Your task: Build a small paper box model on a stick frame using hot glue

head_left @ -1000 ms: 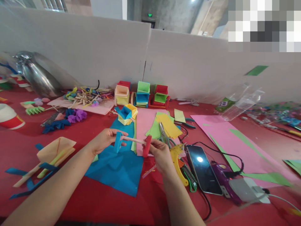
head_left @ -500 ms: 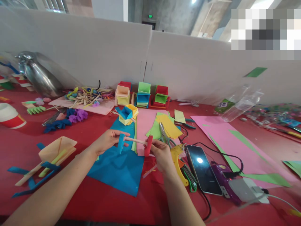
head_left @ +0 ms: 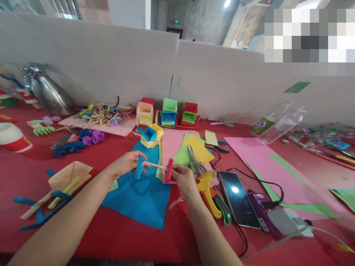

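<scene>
Between my hands hangs a thin pale wooden stick (head_left: 154, 165), with a blue folded paper strip (head_left: 139, 168) at its left end and a red folded strip (head_left: 169, 171) at its right. My left hand (head_left: 128, 163) has its fingers closed around the blue end. The red end is pinched by my right hand (head_left: 182, 178). Beneath the stick lies a large blue paper sheet (head_left: 138, 207). Just beyond stands a yellow and blue folded paper wheel (head_left: 151, 135), with a stick through it.
Scissors (head_left: 194, 159), a yellow glue gun (head_left: 208, 188), a utility knife (head_left: 222, 207) and a phone (head_left: 239, 199) lie right of my hand, among black cables. A peach paper piece with blue strips (head_left: 66, 179) sits left. Three coloured box models (head_left: 168, 111) line the partition.
Both hands have shifted slightly left, carrying the stick with its blue and red strips. The grip looks the same.
</scene>
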A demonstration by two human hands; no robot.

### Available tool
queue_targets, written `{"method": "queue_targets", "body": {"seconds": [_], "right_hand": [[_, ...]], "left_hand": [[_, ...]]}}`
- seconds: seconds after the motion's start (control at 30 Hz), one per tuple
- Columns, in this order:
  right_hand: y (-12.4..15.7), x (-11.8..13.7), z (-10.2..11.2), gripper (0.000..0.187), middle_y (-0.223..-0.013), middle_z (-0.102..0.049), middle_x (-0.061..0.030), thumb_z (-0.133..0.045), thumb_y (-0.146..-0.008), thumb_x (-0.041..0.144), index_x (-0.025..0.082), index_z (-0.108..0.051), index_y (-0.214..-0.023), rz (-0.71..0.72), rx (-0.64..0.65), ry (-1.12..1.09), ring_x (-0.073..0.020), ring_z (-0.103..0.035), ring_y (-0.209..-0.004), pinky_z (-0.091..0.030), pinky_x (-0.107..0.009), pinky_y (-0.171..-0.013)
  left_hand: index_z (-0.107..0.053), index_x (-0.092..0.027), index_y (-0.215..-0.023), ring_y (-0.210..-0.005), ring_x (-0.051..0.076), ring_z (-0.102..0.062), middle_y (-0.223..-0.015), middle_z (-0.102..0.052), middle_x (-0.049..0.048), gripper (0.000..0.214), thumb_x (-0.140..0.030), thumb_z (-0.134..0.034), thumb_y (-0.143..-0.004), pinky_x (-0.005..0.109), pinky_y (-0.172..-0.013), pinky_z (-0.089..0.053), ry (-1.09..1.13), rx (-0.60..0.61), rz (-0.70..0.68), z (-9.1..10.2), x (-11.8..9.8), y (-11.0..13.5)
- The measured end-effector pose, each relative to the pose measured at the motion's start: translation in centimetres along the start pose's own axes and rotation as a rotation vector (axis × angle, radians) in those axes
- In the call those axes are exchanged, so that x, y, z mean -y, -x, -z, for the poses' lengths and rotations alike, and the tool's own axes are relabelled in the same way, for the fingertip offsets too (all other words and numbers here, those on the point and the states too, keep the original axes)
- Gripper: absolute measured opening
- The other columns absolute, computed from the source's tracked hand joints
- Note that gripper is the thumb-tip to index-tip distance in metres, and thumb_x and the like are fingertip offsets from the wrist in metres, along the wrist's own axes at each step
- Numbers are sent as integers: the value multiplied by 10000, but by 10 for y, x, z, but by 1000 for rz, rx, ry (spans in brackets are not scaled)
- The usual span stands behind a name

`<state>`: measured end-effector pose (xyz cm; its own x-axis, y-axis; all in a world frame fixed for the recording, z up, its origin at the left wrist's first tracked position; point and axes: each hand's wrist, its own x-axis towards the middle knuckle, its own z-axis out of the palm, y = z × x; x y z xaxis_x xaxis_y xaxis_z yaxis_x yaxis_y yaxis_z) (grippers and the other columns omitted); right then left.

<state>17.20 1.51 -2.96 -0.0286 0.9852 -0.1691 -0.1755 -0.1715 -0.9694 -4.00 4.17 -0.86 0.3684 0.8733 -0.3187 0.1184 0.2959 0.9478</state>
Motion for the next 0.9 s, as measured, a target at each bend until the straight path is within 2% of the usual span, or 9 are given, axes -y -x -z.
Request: {"method": "queue_targets", "body": {"seconds": [0.17,0.27,0.37,0.5,0.57,0.73,0.9], "right_hand": [[-27,-8,-26,227,-528,-607,11,-681,-567,351,175,-588,-675,18,13,207,-134,-563,-442,-456,-265,-455],[-43,-12,-42,139,-527,-598,5,-682,-580,276,179,-587,-606,77,-4,396,-136,-561,-473,-429,-256,-475],[-47,-14,-53,51,-601,-617,-25,-672,-592,177,179,-621,-593,157,-33,621,-171,-576,-589,-415,-277,-549],[-37,-15,-58,52,-882,-614,-108,-633,-650,146,167,-673,-675,277,-78,889,-247,-543,-865,-396,-318,-698],[-33,-14,-57,88,-945,-593,-112,-612,-683,157,173,-686,-728,316,-71,990,-253,-506,-928,-386,-312,-732],[-34,-13,-53,127,-897,-604,-77,-583,-732,177,190,-698,-784,365,-19,1141,-218,-491,-884,-381,-276,-733],[-33,-15,-51,164,-907,-605,-70,-551,-768,189,192,-699,-840,399,-20,1182,-201,-499,-861,-381,-267,-736]], "left_hand": [[-595,-158,-750,-547,144,-574,-582,-625,-3,210,-301,-666,-614,214,-484,-381,-284,-151,-142,36,8,-6],[-647,-154,-741,-575,158,-569,-629,-646,17,167,-260,-631,-613,227,-514,-388,-543,-204,-224,56,16,-12],[-673,-158,-725,-638,194,-587,-672,-671,35,171,-253,-636,-588,242,-550,-401,-631,-217,-243,68,22,-16],[-688,-162,-728,-652,211,-590,-655,-672,39,177,-244,-621,-586,249,-560,-393,-688,-220,-248,73,26,-19],[-686,-160,-736,-653,210,-590,-659,-668,39,181,-239,-605,-594,248,-560,-387,-713,-217,-248,73,27,-19],[-670,-160,-754,-661,205,-591,-653,-654,29,195,-242,-577,-605,244,-564,-389,-758,-219,-246,72,28,-20],[-652,-158,-785,-699,212,-607,-725,-673,38,227,-259,-562,-604,253,-586,-421,-773,-222,-232,73,30,-22]]}}
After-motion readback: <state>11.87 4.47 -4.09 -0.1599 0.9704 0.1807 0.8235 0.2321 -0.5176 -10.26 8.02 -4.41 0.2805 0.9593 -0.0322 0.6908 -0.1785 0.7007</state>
